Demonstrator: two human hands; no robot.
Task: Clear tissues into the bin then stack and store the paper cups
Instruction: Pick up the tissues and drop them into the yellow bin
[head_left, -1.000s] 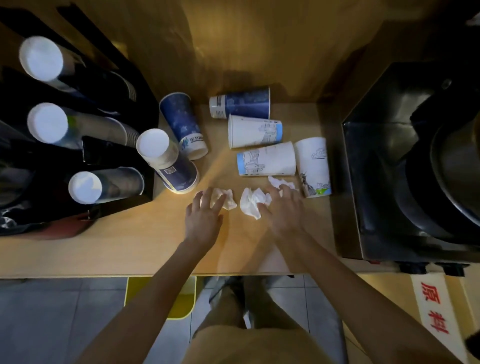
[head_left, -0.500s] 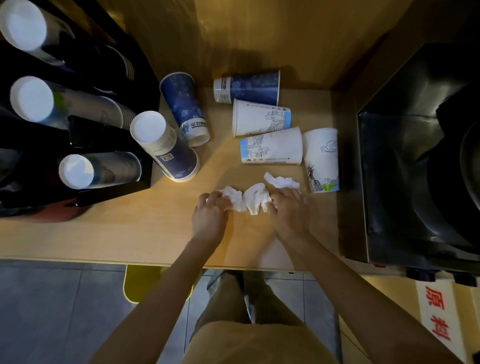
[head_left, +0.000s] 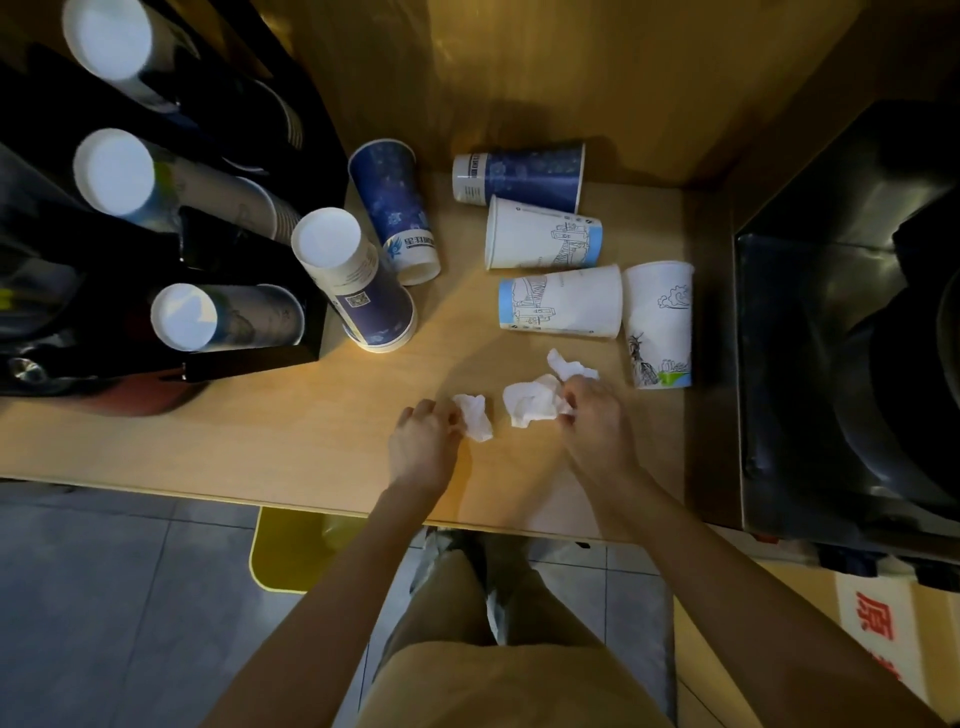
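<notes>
Left hand (head_left: 422, 447) is curled, fingers pinched on a small crumpled tissue (head_left: 475, 415) that sits on the wooden counter (head_left: 291, 447). Right hand (head_left: 592, 423) is closed on the edge of a larger tissue wad (head_left: 530, 402), with a third tissue (head_left: 569, 365) touching its fingertips at 12 o'clock. The two wads lie just apart, near the counter's front edge. Cups fan out from there: at 12, a white cup with a blue band (head_left: 561, 304) on its side, then another white cup (head_left: 540, 234) and a dark blue cup (head_left: 519, 174) behind it, all lying down. At 1 o'clock a white cup with a skyline drawing (head_left: 660, 322) lies just beside the first one. At 10–11 o'clock, one blue cup upside down (head_left: 358, 283), one blue cup tipped (head_left: 395, 208) behind it. Far at 9–10, a black rack (head_left: 249, 358) holds cup stacks. Yellow bin (head_left: 283, 551) sits on the floor under the counter edge, at 7 o'clock from the left hand.
</notes>
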